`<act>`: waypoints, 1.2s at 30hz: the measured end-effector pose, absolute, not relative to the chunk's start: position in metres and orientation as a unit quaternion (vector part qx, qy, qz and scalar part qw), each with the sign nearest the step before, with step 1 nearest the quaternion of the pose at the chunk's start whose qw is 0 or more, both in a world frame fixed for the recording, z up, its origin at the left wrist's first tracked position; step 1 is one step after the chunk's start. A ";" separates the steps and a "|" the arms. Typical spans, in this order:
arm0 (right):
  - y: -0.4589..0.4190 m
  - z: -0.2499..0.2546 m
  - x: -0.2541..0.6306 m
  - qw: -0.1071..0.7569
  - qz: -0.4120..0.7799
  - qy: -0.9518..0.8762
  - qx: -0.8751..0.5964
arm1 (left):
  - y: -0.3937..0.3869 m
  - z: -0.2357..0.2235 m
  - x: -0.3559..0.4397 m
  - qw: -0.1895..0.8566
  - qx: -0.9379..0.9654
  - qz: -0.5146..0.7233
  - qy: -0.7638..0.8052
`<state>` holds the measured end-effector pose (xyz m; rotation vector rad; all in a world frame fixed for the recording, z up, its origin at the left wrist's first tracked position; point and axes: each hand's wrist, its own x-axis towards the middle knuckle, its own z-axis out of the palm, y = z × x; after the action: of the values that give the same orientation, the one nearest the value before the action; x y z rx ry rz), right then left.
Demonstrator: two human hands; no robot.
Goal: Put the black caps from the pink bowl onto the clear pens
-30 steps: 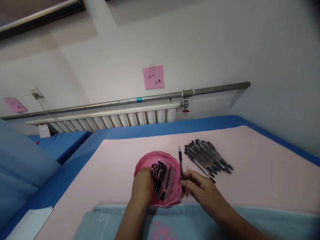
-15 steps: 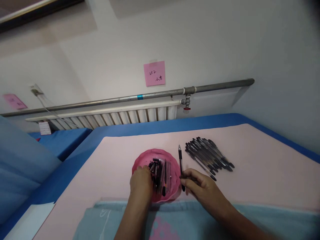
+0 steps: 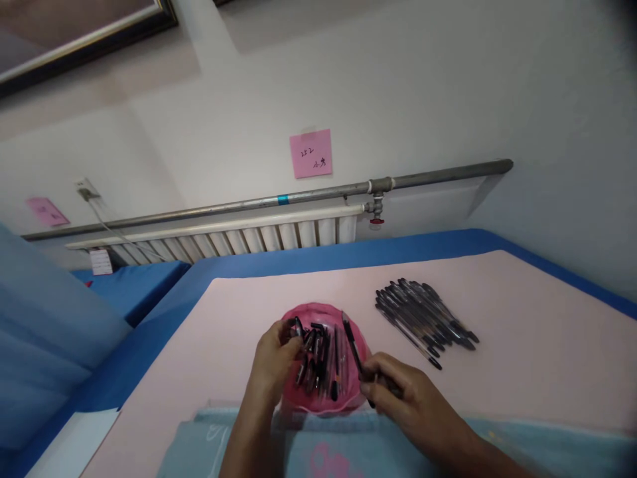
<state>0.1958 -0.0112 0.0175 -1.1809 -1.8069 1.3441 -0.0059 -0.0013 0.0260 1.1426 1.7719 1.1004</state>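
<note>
My right hand (image 3: 395,392) is closed around a pen (image 3: 352,342) with a clear tip and black grip, its tip pointing up and to the left above the basket's right side. Over the left rim, my left hand (image 3: 273,355) pinches a small black pen cap (image 3: 298,325) between thumb and fingers. Below both hands stands a pink round basket (image 3: 311,307). In it lie several black pen caps (image 3: 311,368) and clear pen barrels (image 3: 342,365). To the right, a pile of capped pens (image 3: 423,315) lies on the pink sheet, apart from my hands.
A pink sheet (image 3: 239,332) covers the blue bed top (image 3: 318,257). Light blue cloth (image 3: 199,448) lies along the near edge, and white paper (image 3: 74,441) is at lower left. Behind stand a radiator (image 3: 259,239) and a pipe (image 3: 328,194).
My left hand has come up out of the basket with a black pen cap. My right hand has brought the pen over the basket and tilted it left. The camera view has shifted slightly.
</note>
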 end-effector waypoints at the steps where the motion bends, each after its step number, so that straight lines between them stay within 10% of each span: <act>1: -0.013 0.017 0.195 0.277 0.520 -0.683 -0.431 | -0.002 0.028 -0.007 0.448 0.393 0.506 0.623; 6: -0.019 0.009 0.189 0.207 0.549 -0.704 -0.400 | -0.002 0.032 -0.008 0.603 0.214 0.635 0.433; 24: -0.016 0.002 0.191 0.249 0.504 -0.701 -0.438 | -0.006 0.023 0.021 0.623 0.325 0.544 0.458; 36: 0.037 0.013 0.252 0.193 0.098 -0.749 -0.626 | -0.004 0.022 0.005 0.558 0.339 0.529 0.542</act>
<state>0.2516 0.0370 0.0132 -1.7562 -2.1030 0.2753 0.0050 -0.0036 0.0222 0.8007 1.2786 1.2480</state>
